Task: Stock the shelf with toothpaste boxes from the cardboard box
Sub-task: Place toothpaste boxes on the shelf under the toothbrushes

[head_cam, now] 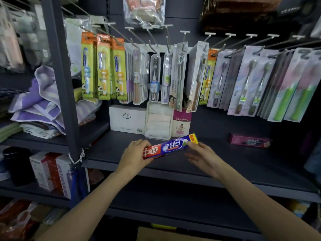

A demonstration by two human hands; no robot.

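Note:
A red and blue toothpaste box (171,146) lies lengthwise just above the dark shelf (234,164), tilted up to the right. My left hand (134,156) grips its red left end. At the yellow right end, my right hand (202,155) touches the box with its fingertips, the fingers fairly straight. A pink toothpaste box (250,140) lies flat on the same shelf, further right. A corner of the cardboard box (156,233) shows at the bottom edge below the shelf.
Packed toothbrushes (156,75) hang on hooks above the shelf. At its back stand a white box (127,120), a clear pack of cloths (159,123) and a pink carton (181,124). A metal post (64,84) and folded towels (40,105) are on the left.

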